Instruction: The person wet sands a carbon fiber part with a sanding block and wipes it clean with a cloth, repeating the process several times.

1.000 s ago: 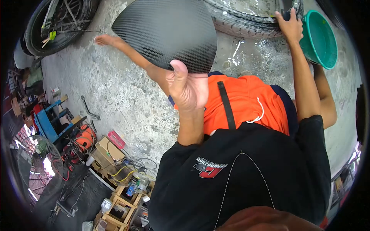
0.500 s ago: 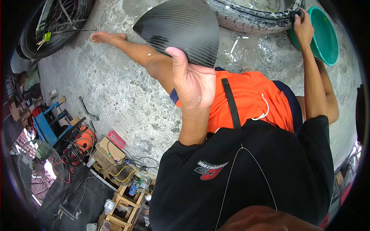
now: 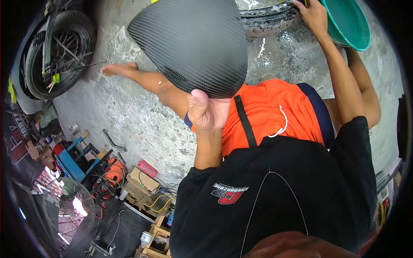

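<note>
A curved, dark carbon-fibre panel (image 3: 193,47) with a woven pattern fills the upper middle of the head view. My left hand (image 3: 208,112) grips its lower edge, palm up with the thumb on the near side; its other fingers are hidden behind the panel. At the upper right, my right hand (image 3: 313,17) is at a black tyre (image 3: 271,19) streaked with white suds. Its fingers close on something dark with a bit of yellow, partly cut off by the frame. Beside that hand is a green basin (image 3: 350,26), with no contents that I can make out.
A spoked wheel with a tyre (image 3: 60,56) stands at the upper left. Along the lower left are a fan (image 3: 69,210), a blue metal frame (image 3: 71,165), an orange machine (image 3: 115,172), a cardboard box (image 3: 140,182) and cables. White splashes mark the concrete floor (image 3: 129,107).
The view has shifted. The panel shows larger and more of its face is turned to me, held lower and further left. My right hand has moved left along the tyre, towards the top edge.
</note>
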A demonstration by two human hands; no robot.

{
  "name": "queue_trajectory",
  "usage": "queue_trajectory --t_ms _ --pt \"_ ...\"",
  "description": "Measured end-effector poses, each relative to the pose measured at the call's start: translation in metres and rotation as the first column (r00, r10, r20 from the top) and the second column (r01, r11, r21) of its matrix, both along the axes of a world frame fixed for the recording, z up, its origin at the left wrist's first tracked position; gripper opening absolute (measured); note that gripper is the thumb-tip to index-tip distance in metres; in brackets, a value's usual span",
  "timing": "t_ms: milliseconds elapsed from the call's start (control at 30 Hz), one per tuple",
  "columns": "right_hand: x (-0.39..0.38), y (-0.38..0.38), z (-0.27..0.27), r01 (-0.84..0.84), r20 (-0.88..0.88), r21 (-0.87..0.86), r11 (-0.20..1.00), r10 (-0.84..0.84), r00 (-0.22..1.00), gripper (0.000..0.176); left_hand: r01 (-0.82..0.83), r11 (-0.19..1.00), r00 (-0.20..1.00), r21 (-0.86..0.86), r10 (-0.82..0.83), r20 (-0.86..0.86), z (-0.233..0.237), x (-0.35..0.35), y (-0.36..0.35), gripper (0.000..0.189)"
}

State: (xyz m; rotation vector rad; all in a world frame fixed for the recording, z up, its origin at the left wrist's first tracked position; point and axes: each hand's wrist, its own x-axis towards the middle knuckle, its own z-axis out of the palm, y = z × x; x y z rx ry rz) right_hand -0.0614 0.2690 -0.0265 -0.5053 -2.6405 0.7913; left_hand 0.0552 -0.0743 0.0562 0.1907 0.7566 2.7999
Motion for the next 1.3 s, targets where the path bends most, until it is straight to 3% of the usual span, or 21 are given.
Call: queue_trajectory --t_ms 133,200,233,300,333,400,433,600,667,733,800,833,900,1000,1033,1067,1100,1133,1200,1233,1300 --pt "-0.005 0.044 0.001 -0.084 -0.277 0.110 0.990 0.112 0.954 0.029 0.033 0.995 0.999 0.089 -0.037 0.037 0.002 -0.004 0.020 0.049" --pt "-0.008 0.080 0.010 -0.012 -0.231 0.206 0.978 0.060 0.971 0.032 -0.056 0.998 0.959 0.027 0.046 0.280 -0.001 -0.004 0.030 0.047" --pt "-0.009 0.102 0.014 -0.004 -0.227 0.200 0.980 0.050 0.973 0.032 -0.047 0.999 0.958 0.020 0.040 0.284 -0.003 -0.005 0.037 0.047" --pt "-0.007 0.146 0.013 -0.004 0.060 0.132 0.991 -0.004 0.998 0.037 -0.056 0.991 0.942 -0.123 0.093 0.324 -0.010 -0.008 0.053 0.041" --pt "-0.002 0.164 0.003 0.006 0.066 0.129 0.992 -0.015 0.998 0.037 -0.044 0.991 0.940 -0.127 0.084 0.330 -0.012 -0.009 0.062 0.041" --pt "0.003 0.191 -0.011 0.021 0.372 0.116 0.993 -0.063 0.926 0.037 -0.067 0.970 0.919 -0.233 0.152 0.365 -0.017 -0.014 0.080 0.047" --pt "0.005 0.201 -0.016 -0.109 0.528 0.206 0.972 -0.017 0.849 0.040 -0.071 0.966 0.912 -0.250 0.164 0.375 -0.019 -0.016 0.088 0.047" --pt "0.016 0.210 -0.041 -0.168 0.693 0.036 0.985 0.096 0.714 0.038 -0.048 0.960 0.917 -0.277 0.152 0.368 -0.017 -0.024 0.109 0.048" --pt "0.011 0.210 -0.041 -0.249 0.614 0.164 0.954 0.098 0.783 0.042 -0.038 0.935 0.919 -0.353 0.171 0.354 -0.011 -0.029 0.112 0.050" --pt "0.004 0.197 -0.006 -0.178 0.547 0.119 0.977 0.085 0.833 0.040 -0.027 0.932 0.915 -0.361 0.168 0.366 -0.004 -0.036 0.108 0.046" --pt "0.005 0.165 0.042 -0.034 0.240 0.139 0.990 0.000 0.971 0.032 0.094 0.944 0.882 -0.317 0.069 0.466 0.000 -0.042 0.101 0.042" --pt "0.004 0.159 0.048 -0.041 0.241 0.142 0.989 0.006 0.971 0.032 0.128 0.958 0.880 -0.258 0.011 0.475 0.005 -0.047 0.102 0.039" --pt "0.002 0.147 0.060 -0.219 -0.028 -0.353 0.909 0.224 0.974 0.025 0.147 0.976 0.868 -0.163 -0.048 0.495 0.001 -0.051 0.094 0.040" --pt "0.025 0.085 0.095 -0.217 -0.110 -0.103 0.971 0.206 0.972 0.022 0.168 0.985 0.860 -0.037 -0.128 0.494 -0.003 -0.056 0.089 0.040" --pt "0.026 0.079 0.104 -0.077 0.066 -0.395 0.915 0.112 0.992 0.020 0.166 0.986 0.861 -0.016 -0.137 0.489 -0.004 -0.056 0.088 0.041" --pt "0.028 0.080 0.103 -0.053 0.222 -0.335 0.941 0.133 0.966 0.017 0.159 0.987 0.864 -0.005 -0.136 0.485 -0.004 -0.055 0.087 0.041" --pt "0.042 0.054 0.112 -0.095 0.085 -0.461 0.882 0.150 0.985 0.016 0.157 0.987 0.875 -0.031 -0.125 0.468 -0.003 -0.055 0.089 0.040" --pt "0.046 0.039 0.103 -0.293 -0.175 -0.510 0.809 0.236 0.956 0.017 0.158 0.986 0.885 -0.057 -0.115 0.451 -0.003 -0.054 0.090 0.040" --pt "0.065 0.019 0.108 -0.454 -0.176 -0.497 0.739 0.426 0.887 0.025 0.184 0.977 0.903 -0.111 -0.123 0.411 0.000 -0.052 0.096 0.042" --pt "0.077 0.010 0.091 -0.568 -0.228 -0.349 0.745 0.521 0.823 0.033 0.208 0.962 0.919 -0.177 -0.130 0.372 0.002 -0.051 0.101 0.045" --pt "0.089 -0.020 0.100 -0.553 -0.236 -0.396 0.733 0.501 0.833 0.032 0.170 0.968 0.933 -0.182 -0.099 0.346 0.006 -0.050 0.116 0.043"
